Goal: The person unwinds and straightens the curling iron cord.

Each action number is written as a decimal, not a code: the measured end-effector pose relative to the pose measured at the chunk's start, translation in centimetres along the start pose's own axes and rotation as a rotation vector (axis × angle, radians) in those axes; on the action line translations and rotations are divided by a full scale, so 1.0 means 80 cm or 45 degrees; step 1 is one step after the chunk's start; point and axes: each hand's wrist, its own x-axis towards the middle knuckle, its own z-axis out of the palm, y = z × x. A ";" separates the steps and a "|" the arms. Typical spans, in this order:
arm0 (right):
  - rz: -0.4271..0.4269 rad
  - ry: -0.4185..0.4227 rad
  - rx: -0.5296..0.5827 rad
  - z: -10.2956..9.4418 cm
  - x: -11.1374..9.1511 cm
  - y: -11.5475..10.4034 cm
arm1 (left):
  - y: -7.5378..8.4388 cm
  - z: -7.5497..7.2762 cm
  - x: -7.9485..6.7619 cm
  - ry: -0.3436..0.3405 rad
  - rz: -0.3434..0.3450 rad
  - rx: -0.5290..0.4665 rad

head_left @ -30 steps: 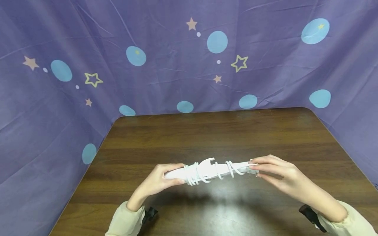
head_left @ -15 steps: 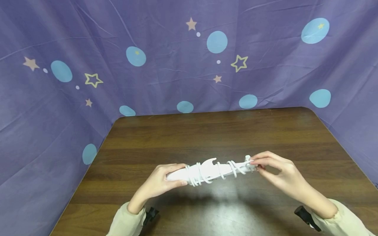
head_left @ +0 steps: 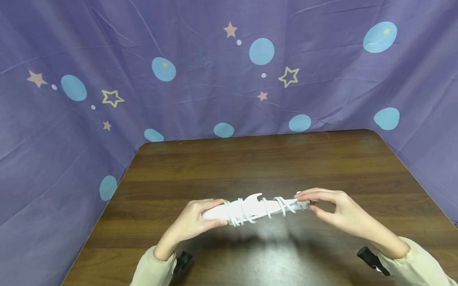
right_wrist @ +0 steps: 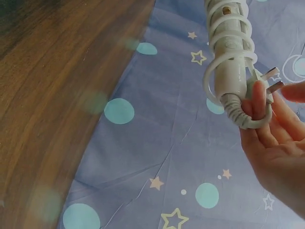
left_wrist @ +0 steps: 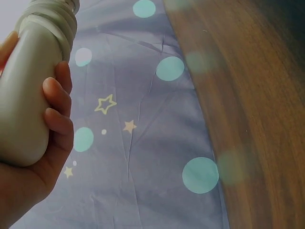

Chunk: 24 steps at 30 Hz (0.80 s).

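A white curling iron (head_left: 252,207) is held level above the table, with its white cord (right_wrist: 231,59) wound around it in loops. My left hand (head_left: 195,222) grips the smooth rounded end, fingers curled around it in the left wrist view. A small hooked lever (head_left: 255,196) sticks up near the middle of the iron. At the other end, the fingers of my right hand (head_left: 343,210) are at the plug (right_wrist: 275,88), whose two metal prongs point toward the thumb. The ribbed cord sleeve (right_wrist: 235,109) bends back beside those fingers. Part of the plug is hidden behind the fingers.
A brown wooden table (head_left: 250,167) lies beneath both hands. Behind it and at the sides hangs a purple cloth (head_left: 200,99) printed with stars and blue dots. Dark straps (head_left: 182,261) sit at the wrists near the cream sleeves.
My right fingers have shifted around the plug and the hand has moved slightly left. The plug turned, its prongs no longer pointing down. The left hand and iron have barely moved.
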 end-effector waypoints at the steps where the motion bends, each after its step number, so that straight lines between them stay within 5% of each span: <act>1: 0.039 -0.002 -0.010 0.000 0.000 -0.001 | 0.000 0.000 0.000 0.001 0.004 0.005; 6: 0.236 -0.057 -0.049 0.002 0.001 -0.005 | 0.000 0.003 0.000 0.016 0.063 0.066; 11: 0.311 -0.152 -0.073 0.005 0.005 -0.006 | 0.001 0.006 0.001 0.040 0.140 0.154; 24: 0.086 -0.205 -0.138 0.010 0.005 -0.003 | 0.007 0.008 0.001 0.072 0.255 0.281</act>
